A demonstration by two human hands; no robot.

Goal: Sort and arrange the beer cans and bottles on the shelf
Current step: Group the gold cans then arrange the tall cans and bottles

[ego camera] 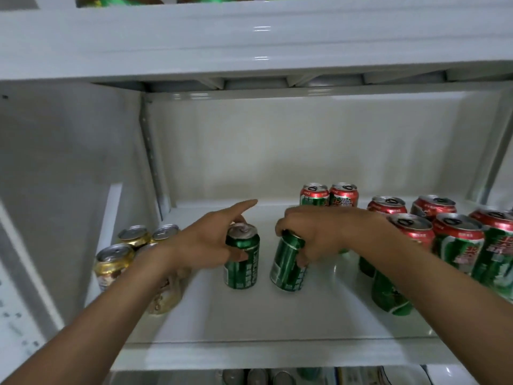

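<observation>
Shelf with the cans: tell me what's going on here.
A person is sorting cans on a white shelf. The left hand grips one green can, upright; the right hand grips another green can, tilted. Gold cans stand at the left, red-topped cans at the right.

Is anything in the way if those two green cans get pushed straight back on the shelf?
Nothing visible does. Behind the left green can and the right green can the shelf is bare up to the back wall. The gold cans and red-topped cans stand off to the sides.
</observation>
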